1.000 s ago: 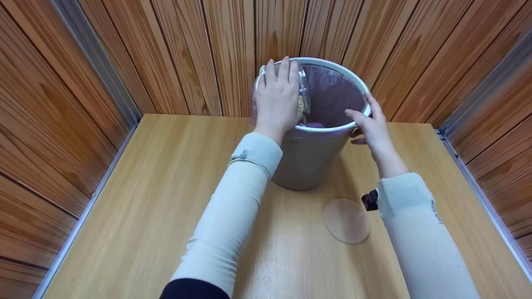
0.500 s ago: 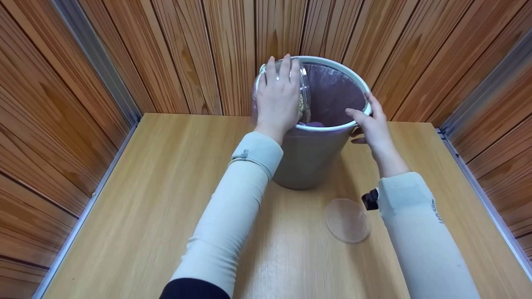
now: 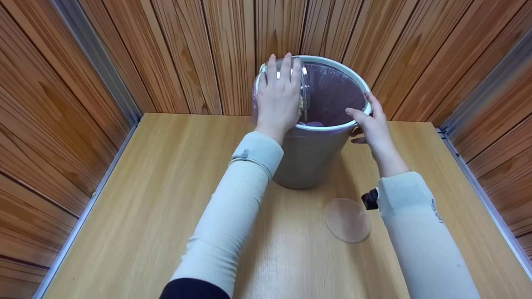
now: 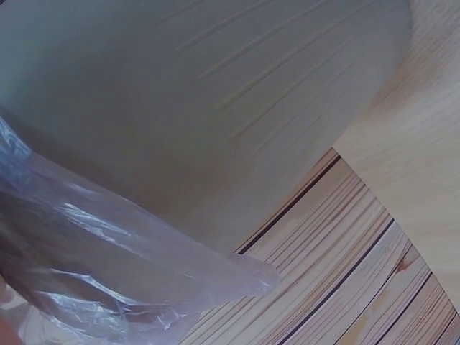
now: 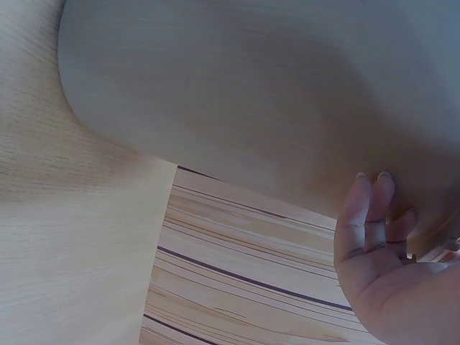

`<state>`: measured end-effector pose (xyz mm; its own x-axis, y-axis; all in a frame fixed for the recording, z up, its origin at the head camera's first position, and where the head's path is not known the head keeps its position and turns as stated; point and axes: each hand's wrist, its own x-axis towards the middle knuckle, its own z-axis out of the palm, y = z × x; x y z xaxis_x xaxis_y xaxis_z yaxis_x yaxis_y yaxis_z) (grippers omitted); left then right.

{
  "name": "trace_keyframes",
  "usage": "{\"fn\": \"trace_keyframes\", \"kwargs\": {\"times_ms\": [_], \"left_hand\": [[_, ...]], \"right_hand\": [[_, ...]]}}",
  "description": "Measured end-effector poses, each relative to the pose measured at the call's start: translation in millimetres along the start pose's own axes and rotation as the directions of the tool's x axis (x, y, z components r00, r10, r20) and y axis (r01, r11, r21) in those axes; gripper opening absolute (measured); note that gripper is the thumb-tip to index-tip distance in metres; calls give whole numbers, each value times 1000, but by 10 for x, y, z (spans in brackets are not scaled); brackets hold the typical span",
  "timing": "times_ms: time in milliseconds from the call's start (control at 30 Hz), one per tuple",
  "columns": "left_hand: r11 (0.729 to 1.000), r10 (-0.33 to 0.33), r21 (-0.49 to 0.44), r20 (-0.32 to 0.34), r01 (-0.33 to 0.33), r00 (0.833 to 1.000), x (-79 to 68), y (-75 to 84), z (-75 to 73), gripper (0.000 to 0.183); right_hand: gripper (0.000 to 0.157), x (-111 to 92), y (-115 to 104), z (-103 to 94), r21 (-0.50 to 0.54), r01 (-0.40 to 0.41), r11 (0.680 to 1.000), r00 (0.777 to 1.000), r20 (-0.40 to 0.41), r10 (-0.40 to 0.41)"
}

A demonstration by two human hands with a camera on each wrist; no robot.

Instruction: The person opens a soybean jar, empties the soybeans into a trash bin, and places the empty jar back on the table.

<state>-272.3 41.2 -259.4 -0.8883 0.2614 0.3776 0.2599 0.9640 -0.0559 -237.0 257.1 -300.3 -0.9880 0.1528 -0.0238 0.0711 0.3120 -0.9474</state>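
A grey bin [image 3: 309, 162] with a pale rim and a purple bag lining [image 3: 334, 93] stands upright at the back of the table. Over the left part of its mouth, my left hand [image 3: 278, 93] holds a clear plastic container [image 3: 305, 85] tipped on its side. Small pale yellow bits show at the container's lower edge; the hand hides most of it. My right hand [image 3: 376, 128] grips the bin's right rim, thumb on top and other fingers outside. In the right wrist view, curled fingers of the right hand [image 5: 388, 266] lie against the bin's wall [image 5: 215, 93].
A clear round lid [image 3: 347, 220] lies on the wooden table [image 3: 166, 187] in front of the bin. Wood-panelled walls [image 3: 232, 50] enclose the table at the back and sides. Bag film [image 4: 108, 251] hangs over the bin's outside in the left wrist view.
Fewer yellow bits show at the container's edge than a second ago. The left hand and container have shifted very slightly upward; the right hand keeps its place on the rim.
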Motion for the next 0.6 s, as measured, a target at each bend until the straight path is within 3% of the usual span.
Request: {"fn": "trace_keyframes", "kwargs": {"times_ms": [600], "left_hand": [[1000,7,3,-24,-7,1000,-8,10,4,82]], "right_hand": [[80,22,11,-3,7,-8,1000,1000,1,8]]}}
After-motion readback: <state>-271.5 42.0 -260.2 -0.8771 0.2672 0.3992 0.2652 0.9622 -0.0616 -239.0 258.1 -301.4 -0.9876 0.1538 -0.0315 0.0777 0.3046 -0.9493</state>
